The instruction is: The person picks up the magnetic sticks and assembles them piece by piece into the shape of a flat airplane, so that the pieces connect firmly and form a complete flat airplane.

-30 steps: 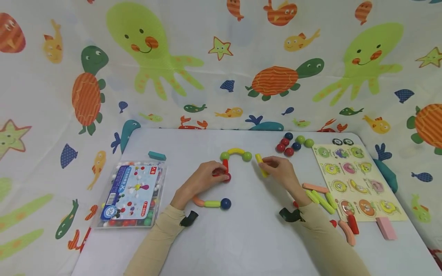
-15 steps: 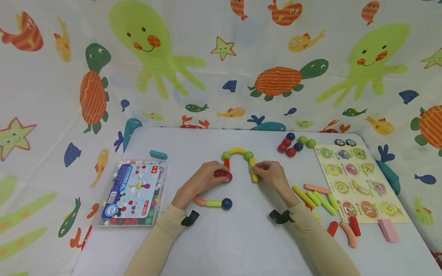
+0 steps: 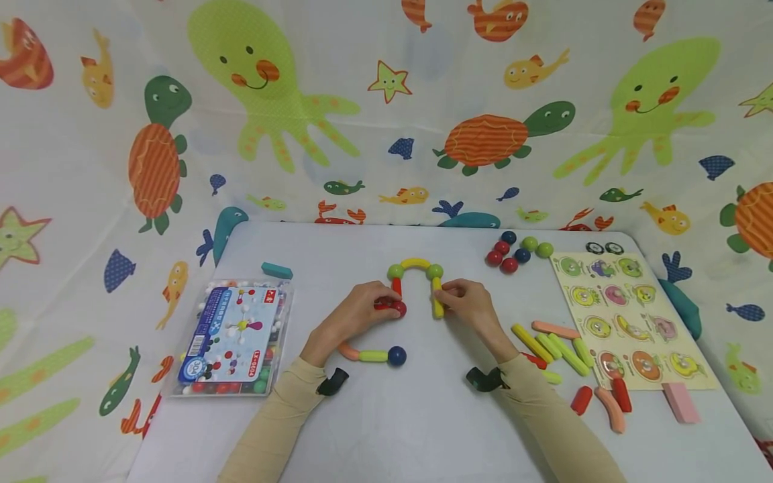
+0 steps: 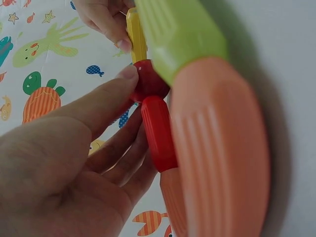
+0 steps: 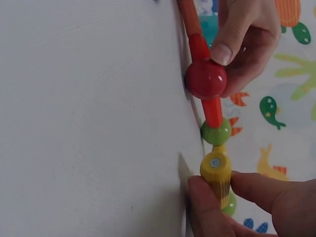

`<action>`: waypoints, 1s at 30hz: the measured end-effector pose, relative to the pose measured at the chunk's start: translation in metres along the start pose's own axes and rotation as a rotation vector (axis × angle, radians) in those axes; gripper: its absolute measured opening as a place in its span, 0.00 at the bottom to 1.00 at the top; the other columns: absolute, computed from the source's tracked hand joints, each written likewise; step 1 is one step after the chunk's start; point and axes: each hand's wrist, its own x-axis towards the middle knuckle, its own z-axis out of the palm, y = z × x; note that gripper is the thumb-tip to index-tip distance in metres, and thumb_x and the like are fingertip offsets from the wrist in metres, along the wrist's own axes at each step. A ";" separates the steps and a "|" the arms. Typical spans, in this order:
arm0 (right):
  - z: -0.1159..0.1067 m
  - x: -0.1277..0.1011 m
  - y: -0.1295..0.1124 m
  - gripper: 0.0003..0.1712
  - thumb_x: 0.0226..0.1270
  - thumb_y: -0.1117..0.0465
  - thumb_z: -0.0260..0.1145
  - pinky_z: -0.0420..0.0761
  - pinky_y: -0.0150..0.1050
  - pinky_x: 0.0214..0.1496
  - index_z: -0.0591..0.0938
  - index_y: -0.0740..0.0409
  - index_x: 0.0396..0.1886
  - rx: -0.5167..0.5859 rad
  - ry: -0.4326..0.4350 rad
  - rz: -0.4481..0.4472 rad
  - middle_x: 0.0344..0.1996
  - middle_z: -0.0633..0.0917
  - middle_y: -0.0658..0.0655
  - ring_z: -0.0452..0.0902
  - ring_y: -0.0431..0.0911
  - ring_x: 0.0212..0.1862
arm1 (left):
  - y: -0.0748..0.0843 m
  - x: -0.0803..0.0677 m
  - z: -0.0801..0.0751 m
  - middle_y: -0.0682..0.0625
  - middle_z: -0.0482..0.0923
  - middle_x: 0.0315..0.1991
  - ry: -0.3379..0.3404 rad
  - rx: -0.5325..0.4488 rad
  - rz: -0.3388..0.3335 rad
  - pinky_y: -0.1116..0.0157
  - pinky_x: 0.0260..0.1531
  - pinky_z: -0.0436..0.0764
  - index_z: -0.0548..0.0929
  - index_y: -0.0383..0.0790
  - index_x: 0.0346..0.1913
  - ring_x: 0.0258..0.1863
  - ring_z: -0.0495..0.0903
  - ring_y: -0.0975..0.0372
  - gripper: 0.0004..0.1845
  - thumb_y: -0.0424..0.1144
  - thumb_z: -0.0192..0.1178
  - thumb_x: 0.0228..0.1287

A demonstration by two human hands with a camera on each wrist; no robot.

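Fingers of our right hand pinch the yellow stick, its top end at the right green ball of the arch. Long axis runs toward us, flat on the bench. Left hand grips the red ball, likely steadying the other leg.

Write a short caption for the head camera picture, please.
Two hands build a coloured arch on a white table: left hand grips the red ball, right hand pinches the yellow stick.
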 end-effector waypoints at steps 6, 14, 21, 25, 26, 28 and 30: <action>0.002 0.001 0.001 0.26 0.69 0.48 0.70 0.84 0.34 0.39 0.82 0.60 0.57 0.013 -0.017 -0.006 0.39 0.87 0.59 0.83 0.45 0.34 | 0.000 0.000 0.000 0.52 0.83 0.42 -0.003 0.000 -0.003 0.63 0.48 0.80 0.87 0.44 0.53 0.43 0.78 0.61 0.16 0.38 0.73 0.62; 0.002 0.003 0.002 0.24 0.69 0.48 0.70 0.82 0.34 0.35 0.82 0.60 0.56 -0.006 -0.019 -0.034 0.39 0.86 0.58 0.81 0.46 0.34 | 0.000 0.000 0.000 0.53 0.83 0.42 0.002 0.008 -0.008 0.63 0.47 0.80 0.88 0.44 0.53 0.42 0.78 0.61 0.16 0.38 0.73 0.62; -0.009 0.005 0.004 0.23 0.70 0.49 0.69 0.84 0.36 0.37 0.82 0.60 0.56 -0.044 0.055 -0.092 0.43 0.87 0.59 0.83 0.48 0.39 | -0.001 -0.001 0.001 0.52 0.83 0.43 0.004 -0.004 -0.010 0.61 0.50 0.81 0.87 0.44 0.53 0.44 0.79 0.60 0.16 0.38 0.72 0.62; -0.031 0.009 0.008 0.21 0.71 0.52 0.68 0.83 0.39 0.46 0.82 0.58 0.58 -0.032 0.236 -0.167 0.46 0.87 0.59 0.83 0.51 0.47 | 0.000 -0.001 0.002 0.54 0.83 0.42 0.005 0.000 -0.016 0.62 0.50 0.82 0.87 0.45 0.53 0.43 0.79 0.63 0.16 0.38 0.72 0.62; -0.037 0.011 0.009 0.21 0.71 0.53 0.69 0.82 0.40 0.48 0.82 0.58 0.58 -0.017 0.292 -0.181 0.47 0.87 0.59 0.82 0.51 0.48 | 0.000 -0.001 0.002 0.54 0.83 0.42 0.007 0.000 -0.015 0.63 0.49 0.82 0.88 0.45 0.53 0.43 0.79 0.64 0.16 0.38 0.72 0.62; -0.049 0.015 0.014 0.21 0.71 0.55 0.69 0.80 0.42 0.53 0.82 0.59 0.60 0.015 0.391 -0.205 0.50 0.86 0.60 0.81 0.53 0.52 | 0.000 -0.001 0.002 0.55 0.83 0.42 0.009 0.001 -0.017 0.64 0.49 0.82 0.88 0.45 0.53 0.43 0.79 0.65 0.16 0.38 0.72 0.62; -0.060 0.020 0.018 0.22 0.71 0.57 0.69 0.79 0.45 0.57 0.81 0.58 0.61 0.049 0.472 -0.207 0.54 0.85 0.60 0.80 0.54 0.55 | 0.000 -0.001 0.003 0.55 0.82 0.42 0.007 0.000 -0.021 0.64 0.49 0.82 0.88 0.45 0.53 0.42 0.79 0.65 0.16 0.39 0.72 0.62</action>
